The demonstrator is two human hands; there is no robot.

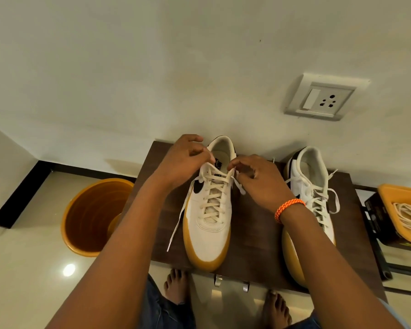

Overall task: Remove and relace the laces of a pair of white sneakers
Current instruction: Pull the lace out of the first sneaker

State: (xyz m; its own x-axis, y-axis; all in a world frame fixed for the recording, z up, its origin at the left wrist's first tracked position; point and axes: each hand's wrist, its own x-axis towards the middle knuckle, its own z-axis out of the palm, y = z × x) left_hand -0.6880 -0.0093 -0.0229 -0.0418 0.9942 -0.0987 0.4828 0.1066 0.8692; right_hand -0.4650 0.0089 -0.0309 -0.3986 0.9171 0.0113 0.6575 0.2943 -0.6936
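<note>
Sneakers sit toes toward me on the dark table [252, 245]: the laced sneaker [209, 214] at centre, the second sneaker [311, 186] at 3 o'clock. Beyond, at 12 o'clock, my left hand [184, 160] and right hand [259, 179] each pinch the lace [212, 198] near the top eyelets.

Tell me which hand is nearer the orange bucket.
Left. The left hand is at the top of the middle sneaker, on the side toward the orange bucket; the right hand is on the sneaker's far side from it.
</note>
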